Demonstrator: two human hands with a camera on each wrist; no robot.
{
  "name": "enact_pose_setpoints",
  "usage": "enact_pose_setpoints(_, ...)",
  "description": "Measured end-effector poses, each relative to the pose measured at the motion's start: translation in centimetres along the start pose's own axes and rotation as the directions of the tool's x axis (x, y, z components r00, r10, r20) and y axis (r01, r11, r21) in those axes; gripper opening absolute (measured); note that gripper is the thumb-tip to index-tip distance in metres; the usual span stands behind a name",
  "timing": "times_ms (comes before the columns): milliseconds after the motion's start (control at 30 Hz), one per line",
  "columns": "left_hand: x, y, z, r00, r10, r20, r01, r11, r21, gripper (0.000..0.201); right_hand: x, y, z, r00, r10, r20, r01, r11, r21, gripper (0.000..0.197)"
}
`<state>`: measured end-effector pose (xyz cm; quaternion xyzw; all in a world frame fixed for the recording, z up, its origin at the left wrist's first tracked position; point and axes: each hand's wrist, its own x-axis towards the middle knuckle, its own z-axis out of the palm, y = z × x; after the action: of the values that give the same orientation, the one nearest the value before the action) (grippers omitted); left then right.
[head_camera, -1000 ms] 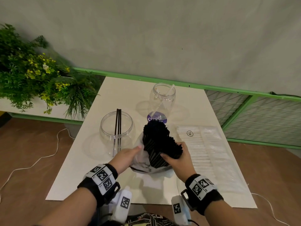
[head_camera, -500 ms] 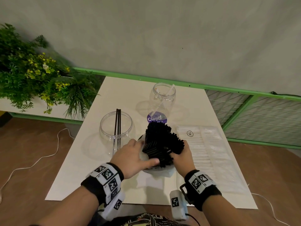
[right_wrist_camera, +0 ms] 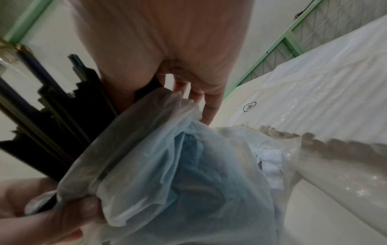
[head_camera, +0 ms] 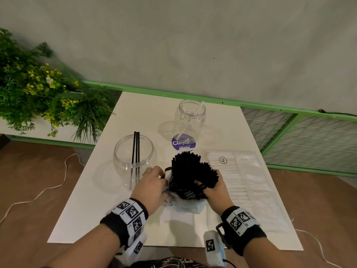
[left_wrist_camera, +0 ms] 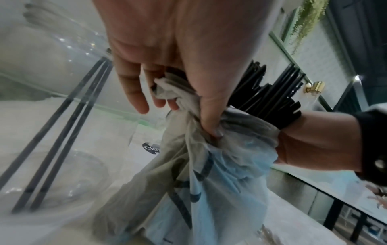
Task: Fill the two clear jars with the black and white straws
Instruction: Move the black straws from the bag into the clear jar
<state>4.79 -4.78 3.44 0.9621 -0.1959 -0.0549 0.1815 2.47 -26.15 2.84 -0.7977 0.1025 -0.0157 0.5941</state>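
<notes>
1. Dozens of black straws, the bundle of black straws (head_camera: 190,175), are standing tilted over the near middle of the white table (head_camera: 108,200), their lower ends sitting inside a thin plastic bag (head_camera: 185,206) that is bunching up around them.
2. Gripping that bundle from its right side is the right hand (head_camera: 216,192), with its thumb lying across the front of the straws and its fingers going round the far side; the right wrist view is showing the palm pressing against the black straws just above the bag's rim.
3. Just left of the bundle, the left hand (head_camera: 152,187) is pinching a gathered fold of the plastic bag between thumb and curled fingers, as the left wrist view (left_wrist_camera: 188,69) is showing plainly.
4. Left of the bundle and a little farther back, a wide clear jar (head_camera: 134,157) is standing upright and holding three black straws (head_camera: 135,151) that are leaning against its far rim.
5. Behind the bundle, a second, narrower clear jar (head_camera: 191,117) is standing with a white straw (head_camera: 190,122) slanting inside it; a round purple label is showing at its base.
6. Right of the bundle, a flat clear packet of white straws (head_camera: 239,182), marked XL, is lying on the table.
7. Far left of the bundle, beyond the table's edge, green plants with yellow flowers (head_camera: 38,89) are growing out of a white planter.
</notes>
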Motion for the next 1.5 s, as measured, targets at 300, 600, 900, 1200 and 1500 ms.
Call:
enact_pose_setpoints(300,-0.4,-0.7,0.2,0.992,-0.105,0.074,0.124,0.927,-0.355,0.018,-2.0,0.5,-2.3,0.901,-0.065,0.429,0.074,0.997,-0.004,0.089)
enact_pose_setpoints(600,-1.3,-0.3,-0.1,0.965,-0.225,-0.135,0.097,0.785,-0.612,0.028,-0.9,0.0,0.2,0.938,-0.322,0.129,0.336,0.935,-0.112,0.065)
enact_pose_setpoints(900,0.1,-0.7,1.1,0.977,-0.11,0.18,0.174,0.902,-0.395,0.089,0.4,1.2,1.1,0.973,-0.117,0.2,0.148,0.977,-0.15,0.118)
enact_pose_setpoints(1200,-1.4,-0.8,0.2,0.986,-0.081,0.144,0.145,0.845,-0.515,0.034,0.0,0.2,1.1,0.915,-0.157,0.373,0.252,0.941,-0.224,0.098)
enact_pose_setpoints(1500,-8.0,-5.7,-1.2,0.932,-0.344,0.116,0.345,0.742,-0.575,0.064,-1.8,-1.7,7.4,0.813,-0.125,0.569,0.187,0.981,-0.052,0.076)
